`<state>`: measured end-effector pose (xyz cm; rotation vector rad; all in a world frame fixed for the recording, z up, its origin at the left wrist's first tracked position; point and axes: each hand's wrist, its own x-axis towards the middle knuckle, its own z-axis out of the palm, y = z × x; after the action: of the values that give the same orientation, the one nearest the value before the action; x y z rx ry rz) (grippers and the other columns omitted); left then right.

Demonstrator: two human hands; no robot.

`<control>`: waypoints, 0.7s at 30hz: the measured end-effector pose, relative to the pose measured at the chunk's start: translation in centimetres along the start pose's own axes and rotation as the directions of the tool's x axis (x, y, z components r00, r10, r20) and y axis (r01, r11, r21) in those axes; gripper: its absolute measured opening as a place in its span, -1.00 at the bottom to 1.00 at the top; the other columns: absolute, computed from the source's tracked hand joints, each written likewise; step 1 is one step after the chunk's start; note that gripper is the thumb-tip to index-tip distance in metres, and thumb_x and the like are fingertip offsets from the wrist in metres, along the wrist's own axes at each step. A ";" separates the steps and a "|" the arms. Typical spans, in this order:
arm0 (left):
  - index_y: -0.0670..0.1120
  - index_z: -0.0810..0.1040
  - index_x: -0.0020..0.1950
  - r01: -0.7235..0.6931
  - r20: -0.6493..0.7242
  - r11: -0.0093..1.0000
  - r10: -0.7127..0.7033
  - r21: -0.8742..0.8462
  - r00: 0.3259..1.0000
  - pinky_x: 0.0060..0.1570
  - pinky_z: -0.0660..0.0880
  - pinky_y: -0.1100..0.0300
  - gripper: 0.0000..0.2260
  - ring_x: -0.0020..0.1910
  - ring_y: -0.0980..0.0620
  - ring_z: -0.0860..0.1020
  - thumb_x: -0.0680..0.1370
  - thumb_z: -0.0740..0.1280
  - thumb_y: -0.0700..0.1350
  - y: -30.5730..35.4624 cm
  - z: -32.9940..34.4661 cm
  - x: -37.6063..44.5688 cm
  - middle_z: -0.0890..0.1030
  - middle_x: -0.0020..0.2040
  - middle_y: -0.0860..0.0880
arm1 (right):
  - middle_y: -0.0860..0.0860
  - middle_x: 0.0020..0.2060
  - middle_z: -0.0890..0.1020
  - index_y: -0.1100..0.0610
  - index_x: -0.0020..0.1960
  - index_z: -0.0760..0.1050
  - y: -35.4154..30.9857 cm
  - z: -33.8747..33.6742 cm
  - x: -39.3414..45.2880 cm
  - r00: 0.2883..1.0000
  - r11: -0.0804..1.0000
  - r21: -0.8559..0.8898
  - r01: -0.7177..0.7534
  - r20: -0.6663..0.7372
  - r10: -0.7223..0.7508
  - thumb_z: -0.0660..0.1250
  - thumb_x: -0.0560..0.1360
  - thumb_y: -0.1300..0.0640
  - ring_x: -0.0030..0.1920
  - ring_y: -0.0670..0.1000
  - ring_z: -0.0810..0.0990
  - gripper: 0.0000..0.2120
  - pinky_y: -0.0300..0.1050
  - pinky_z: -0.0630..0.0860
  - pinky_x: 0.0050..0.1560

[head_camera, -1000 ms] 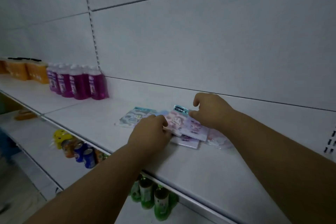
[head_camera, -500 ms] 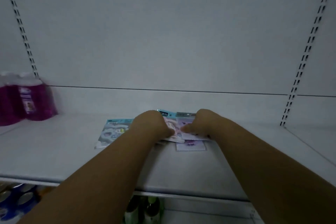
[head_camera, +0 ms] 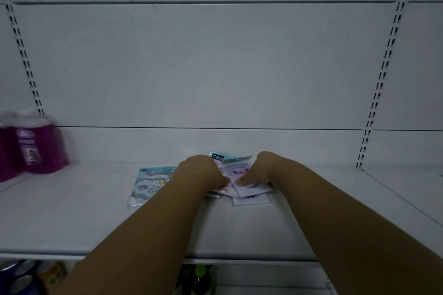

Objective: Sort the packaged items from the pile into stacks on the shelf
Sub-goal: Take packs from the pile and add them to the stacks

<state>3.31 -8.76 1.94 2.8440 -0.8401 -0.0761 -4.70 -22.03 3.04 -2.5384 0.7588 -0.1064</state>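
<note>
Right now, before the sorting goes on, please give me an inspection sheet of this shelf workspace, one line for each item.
Surface: white shelf, lit dimly, packets lying flat on it.
Job's things: pile of pink and purple packets, overlapping and not squared; blue packet lies apart to the left, partly under the left forearm.
Clutter: purple bottles at the far left of the same shelf.
Grippers: left hand and right hand both pinch packets in the pile.
Cables: nothing seen.
Surroundings: white back panel with slotted uprights; cans and green bottles on the shelf below.
</note>
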 end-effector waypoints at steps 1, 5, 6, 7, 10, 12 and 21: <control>0.01 0.56 0.14 -0.008 0.003 0.999 0.009 -0.043 1.000 -0.17 0.47 0.18 -0.58 -0.21 -0.01 0.54 0.34 0.30 0.13 0.0 -0.3 -0.2 0.59 -0.17 -0.02 | 0.15 0.04 0.58 0.20 0.09 0.51 0.0 -0.1 0.0 1.000 0.999 0.034 -0.003 -0.004 0.003 0.55 0.29 -0.01 0.04 0.10 0.57 -0.52 -0.13 0.46 -0.01; -0.08 0.44 -0.11 0.114 -0.185 0.888 -0.216 -0.445 0.959 -0.23 0.40 0.16 -0.80 -0.23 -0.04 0.51 0.42 0.41 -0.04 -0.8 -1.2 -1.0 0.51 -0.23 -0.05 | 0.15 -0.16 0.56 0.21 -0.08 0.50 0.7 -0.8 -0.3 0.992 0.947 0.322 0.011 -0.126 0.031 0.43 0.40 0.19 -0.18 0.09 0.54 -0.84 -0.11 0.47 -0.21; -0.12 0.45 -0.06 0.099 -0.214 0.864 -0.231 -0.494 0.949 -0.20 0.40 0.14 -0.81 -0.18 -0.06 0.52 0.45 0.38 -0.06 -1.1 -1.2 -1.1 0.54 -0.17 -0.08 | 0.14 -0.23 0.54 0.19 -0.14 0.50 1.1 -1.2 -0.5 0.984 0.916 0.399 0.038 -0.174 0.035 0.39 0.43 0.22 -0.25 0.08 0.51 -0.92 -0.11 0.46 -0.26; -0.15 0.48 -0.03 0.061 -0.236 0.849 -0.214 -0.526 0.948 -0.19 0.41 0.14 -0.82 -0.16 -0.07 0.53 0.48 0.34 -0.07 -1.3 -1.2 -1.2 0.57 -0.12 -0.11 | 0.14 -0.29 0.51 0.18 -0.21 0.49 1.6 -1.6 -0.8 0.974 0.883 0.464 0.074 -0.224 0.036 0.36 0.45 0.23 -0.32 0.07 0.48 -0.92 -0.11 0.43 -0.29; -0.09 0.53 0.01 -0.102 -0.304 0.712 -0.162 -0.694 0.939 -0.19 0.45 0.14 -0.84 -0.14 -0.03 0.58 0.54 0.27 -0.03 -0.8 -1.1 -2.5 0.63 -0.06 -0.09 | 0.31 -0.30 0.50 0.38 -0.16 0.49 3.0 -3.2 -2.1 0.934 0.759 0.620 0.200 -0.355 0.044 0.33 0.49 0.22 -0.30 0.08 0.46 -0.81 -0.06 0.41 -0.23; 0.00 0.50 0.04 -0.201 -0.328 0.524 -0.160 -0.828 0.931 -0.22 0.51 0.12 -0.88 -0.14 0.00 0.59 0.55 0.26 -0.01 0.3 -1.0 -3.3 0.63 -0.05 -0.04 | 0.39 -0.18 0.56 0.38 -0.06 0.51 3.9 -4.4 -3.3 0.904 0.713 0.645 0.275 -0.426 0.037 0.33 0.50 0.21 -0.27 0.18 0.51 -0.80 0.04 0.51 -0.15; 0.04 0.52 -0.03 -0.250 -0.250 0.174 0.021 -0.953 0.968 -0.41 0.55 0.20 -0.93 -0.27 0.06 0.69 0.56 0.30 -0.13 11.7 -0.4 -5.5 0.69 -0.13 0.03 | 0.32 -0.12 0.66 0.25 -0.16 0.60 13.2 -11.8 -8.7 0.820 0.732 0.623 0.275 -0.550 0.159 0.38 0.47 0.22 -0.09 0.32 0.65 -0.91 0.21 0.59 0.02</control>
<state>-7.50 -15.36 4.45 1.4425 -0.6137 -0.2348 -21.05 -32.01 7.74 -1.7850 0.6680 -1.0313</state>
